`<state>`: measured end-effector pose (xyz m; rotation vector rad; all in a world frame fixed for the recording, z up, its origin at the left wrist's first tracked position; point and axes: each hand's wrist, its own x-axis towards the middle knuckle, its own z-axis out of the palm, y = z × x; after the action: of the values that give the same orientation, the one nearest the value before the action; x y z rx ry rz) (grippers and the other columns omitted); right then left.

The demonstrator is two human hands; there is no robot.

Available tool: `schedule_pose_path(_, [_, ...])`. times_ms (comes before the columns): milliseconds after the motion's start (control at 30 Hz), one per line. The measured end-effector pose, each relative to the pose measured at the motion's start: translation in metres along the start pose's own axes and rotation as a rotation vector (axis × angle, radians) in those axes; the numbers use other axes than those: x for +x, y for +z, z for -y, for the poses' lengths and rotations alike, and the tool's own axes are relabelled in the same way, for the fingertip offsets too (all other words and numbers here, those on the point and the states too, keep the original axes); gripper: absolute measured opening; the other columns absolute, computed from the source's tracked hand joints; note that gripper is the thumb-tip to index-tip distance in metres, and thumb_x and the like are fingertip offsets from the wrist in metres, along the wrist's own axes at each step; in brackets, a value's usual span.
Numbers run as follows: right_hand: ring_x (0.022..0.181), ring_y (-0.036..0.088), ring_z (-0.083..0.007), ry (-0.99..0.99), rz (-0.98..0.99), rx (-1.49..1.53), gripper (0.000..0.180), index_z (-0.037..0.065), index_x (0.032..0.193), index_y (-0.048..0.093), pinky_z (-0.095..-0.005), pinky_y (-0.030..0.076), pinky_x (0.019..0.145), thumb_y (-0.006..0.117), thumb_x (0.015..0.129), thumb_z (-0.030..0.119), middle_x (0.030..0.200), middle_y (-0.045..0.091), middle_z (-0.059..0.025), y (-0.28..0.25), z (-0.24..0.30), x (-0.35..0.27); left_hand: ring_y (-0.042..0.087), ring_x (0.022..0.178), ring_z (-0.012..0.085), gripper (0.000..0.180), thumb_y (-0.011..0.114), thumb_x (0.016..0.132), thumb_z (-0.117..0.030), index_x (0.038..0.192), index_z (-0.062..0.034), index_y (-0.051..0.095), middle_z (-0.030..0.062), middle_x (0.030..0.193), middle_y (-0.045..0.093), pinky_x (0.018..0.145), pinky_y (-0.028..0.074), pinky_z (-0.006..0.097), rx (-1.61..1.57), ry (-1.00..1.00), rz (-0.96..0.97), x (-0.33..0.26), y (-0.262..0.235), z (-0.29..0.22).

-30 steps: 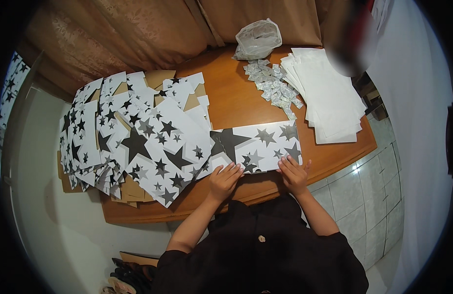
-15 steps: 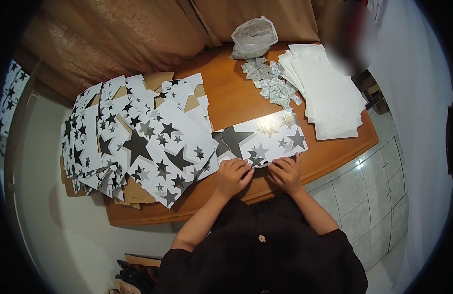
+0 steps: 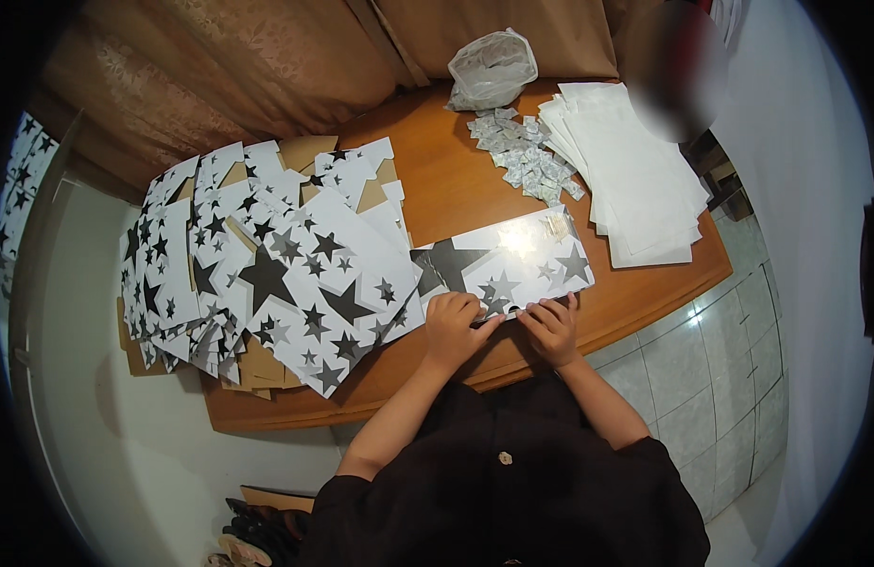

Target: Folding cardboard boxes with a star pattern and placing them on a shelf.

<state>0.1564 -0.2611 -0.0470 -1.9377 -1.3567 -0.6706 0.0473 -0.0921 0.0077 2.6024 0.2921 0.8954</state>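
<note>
Well, both forearms reach up from the person's dark sleeves and lean inward, so the hands come close together at the near edge of a flat white box [image 3: 484, 269] printed with black and grey stars. The left hand [image 3: 454, 331] sits back-up, its fingers bent and held close to one another over that edge, while the thumb stretches off to the right along it, towards the other hand. The right hand [image 3: 552, 333] arches just beside it, knuckles raised, fingertips on the same edge and slightly fanned, the outermost finger standing a little apart. I can't tell whether either hand is pinching the cardboard, since the undersides of the fingers are hidden.

The box lies near the front of the wooden table [image 3: 437, 203], a little aslant, its right end farther from the person, with a bright glare on top. Its left end meets a broad heap of star-printed card pieces [image 3: 295, 283]. Beyond its right end, small pale packets [image 3: 531, 161] lie scattered in front of a clear plastic bag [image 3: 493, 71], just beside a fanned stack of white sheets [image 3: 635, 180].
</note>
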Motion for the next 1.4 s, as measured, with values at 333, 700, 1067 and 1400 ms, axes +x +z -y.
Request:
schedule_pose_path(333, [0.088, 0.056, -0.0169, 0.152, 0.049, 0.197, 0.02, 0.018, 0.092, 0.068, -0.0481, 0.033, 0.095, 0.065, 0.072, 0.013, 0.09, 0.061, 0.0027, -0.005, 0.0, 0.012, 0.053, 0.076, 0.0217, 0.035, 0.078, 0.064, -0.037, 0.063, -0.0104, 0.056, 0.0014, 0.074, 0.057, 0.073, 0.039, 0.034, 0.025, 0.033, -0.016, 0.0, 0.001, -0.002])
schedule_pose_path(700, [0.087, 0.053, -0.0154, -0.046, 0.143, 0.021, 0.025, 0.019, 0.094, 0.067, -0.048, 0.031, 0.092, 0.066, 0.07, 0.014, 0.09, 0.059, 0.004, -0.01, -0.004, 0.018, 0.053, 0.075, 0.022, 0.035, 0.078, 0.063, -0.037, 0.065, -0.0099, 0.056, 0.002, 0.073, 0.056, 0.073, 0.039, 0.035, 0.016, 0.051, 0.011, 0.001, -0.003, -0.001])
schedule_pose_path(1067, [0.088, 0.051, -0.0149, -0.149, 0.048, -0.008, 0.023, 0.027, 0.094, 0.067, -0.049, 0.03, 0.093, 0.065, 0.072, 0.021, 0.09, 0.056, 0.004, -0.002, -0.009, 0.009, 0.053, 0.072, 0.0227, 0.032, 0.079, 0.062, -0.032, 0.067, -0.0093, 0.056, 0.0039, 0.072, 0.055, 0.068, 0.041, 0.035, -0.005, 0.116, 0.016, -0.002, -0.004, 0.002])
schedule_pose_path(1400, [0.083, 0.053, -0.0177, 0.091, 0.107, 0.129, 0.023, 0.018, 0.093, 0.068, -0.0431, 0.033, 0.09, 0.072, 0.07, 0.017, 0.087, 0.059, 0.0008, -0.005, 0.001, 0.021, 0.053, 0.068, 0.024, 0.033, 0.079, 0.062, -0.032, 0.064, -0.009, 0.056, 0.0039, 0.068, 0.053, 0.064, 0.041, 0.035, 0.017, 0.122, -0.017, -0.002, 0.002, 0.005])
